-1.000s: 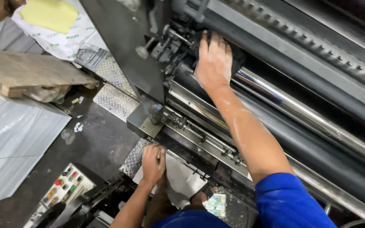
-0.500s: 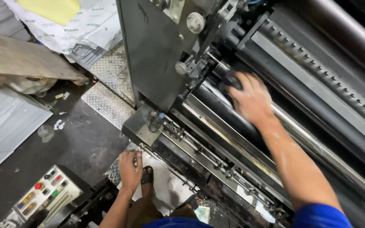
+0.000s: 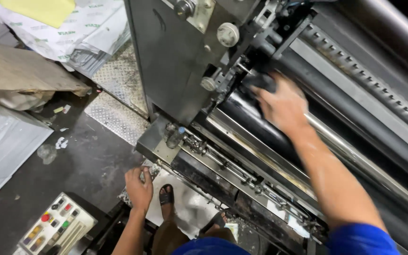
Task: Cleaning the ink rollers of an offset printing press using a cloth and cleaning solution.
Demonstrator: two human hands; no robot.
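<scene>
Down nearest the camera, the left hand (image 3: 139,189) rests palm-down with fingers loosely spread on the edge of a diamond-plate step (image 3: 140,177), clamped on nothing; a sandalled foot (image 3: 166,196) stands just beside it. Left of the wrist sits a pale control panel (image 3: 56,223) with coloured buttons. Compared with half a second ago, this hand keeps to the same edge of the step, while the view has shifted so the machine's grey side frame (image 3: 166,61) fills more of the top.

Farther up, the right hand (image 3: 282,106) reaches over the press rails and presses what looks like a dark cloth (image 3: 259,82) against the black roller (image 3: 256,125). It is motion-blurred, so I cannot tell whether the fingers are closed on the cloth or merely flat on it. A moment earlier it lay further along the roller; now it sits hard against the roller's end, next to the side frame.

The roller's long axis runs diagonally, from that upper-left end beside the frame down toward the lower right, parallel to the bright steel bar (image 3: 355,156) passing beneath the forearm.
</scene>
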